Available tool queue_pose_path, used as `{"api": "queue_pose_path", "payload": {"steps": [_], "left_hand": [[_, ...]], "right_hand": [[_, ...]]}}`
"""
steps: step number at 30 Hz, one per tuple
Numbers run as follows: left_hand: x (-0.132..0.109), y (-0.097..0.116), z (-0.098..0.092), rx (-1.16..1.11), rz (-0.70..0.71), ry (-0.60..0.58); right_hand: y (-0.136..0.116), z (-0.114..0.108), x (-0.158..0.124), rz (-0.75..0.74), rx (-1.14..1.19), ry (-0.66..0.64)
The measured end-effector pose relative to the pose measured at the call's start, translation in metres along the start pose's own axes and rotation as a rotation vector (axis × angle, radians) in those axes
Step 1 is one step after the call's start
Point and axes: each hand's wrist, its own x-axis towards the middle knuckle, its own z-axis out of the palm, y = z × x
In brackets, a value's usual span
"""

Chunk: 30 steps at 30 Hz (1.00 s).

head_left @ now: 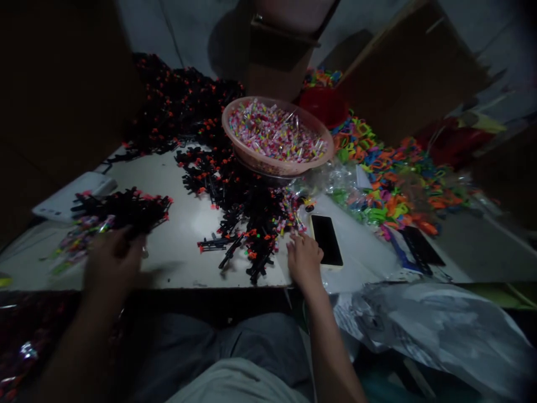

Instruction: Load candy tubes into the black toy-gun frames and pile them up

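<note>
My left hand (113, 260) is smeared by motion at the left of the table, its fingers bent. Just beyond it lies a bunch of black toy guns (126, 207) with orange-red tips, beside small multicoloured wrapped pieces (79, 238). My right hand (305, 257) rests at the near edge of a small heap of similar colourful pieces (289, 210). Its fingers are curled together, and whatever is between them is hidden. More black toy guns (260, 246) are spread between the hands. A dark-screened phone (327, 240) lies right beside my right hand.
A pink basin (235, 148) full of small colourful pieces stands mid-table. Behind it on the left is a large heap of black toy guns (168, 106). Bright plastic parts (390, 179) cover the right side. A white box-like device (79, 193) sits left; clear plastic bags (428, 330) hang at the front right.
</note>
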Motion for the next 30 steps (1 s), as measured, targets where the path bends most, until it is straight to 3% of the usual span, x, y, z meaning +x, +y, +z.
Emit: {"api": "queue_pose_path", "payload": {"steps": [3, 7, 9, 11, 13, 16, 21, 24, 30], "left_hand": [[0.037, -0.020, -0.017, 0.290, 0.166, 0.102], [0.037, -0.018, -0.007, 0.455, 0.264, 0.112], [0.020, -0.008, 0.014, 0.437, 0.384, 0.035], [0.000, 0.004, 0.038, 0.371, 0.530, -0.188], [-0.018, 0.013, 0.059, 0.357, 0.569, -0.322], [-0.031, 0.020, 0.074, 0.383, 0.531, -0.409], [-0.024, 0.016, 0.068, 0.337, 0.471, -0.530], [-0.021, 0.012, 0.060, 0.239, 0.462, -0.555], [-0.035, 0.016, 0.030, -0.157, 0.223, -0.671]], "right_hand": [[0.008, 0.005, 0.004, -0.033, -0.053, -0.075], [0.003, 0.008, -0.001, 0.016, -0.086, -0.044], [0.002, 0.009, -0.003, -0.002, -0.091, -0.039], [0.002, 0.010, -0.003, -0.032, -0.079, -0.040], [0.005, 0.010, -0.005, -0.039, -0.037, -0.042], [0.013, 0.010, -0.008, -0.055, 0.141, -0.041], [0.017, -0.003, -0.021, -0.134, 0.457, -0.011], [0.000, -0.011, -0.033, -0.177, 0.657, -0.054], [-0.048, -0.011, -0.052, -0.299, 0.872, -0.180]]}}
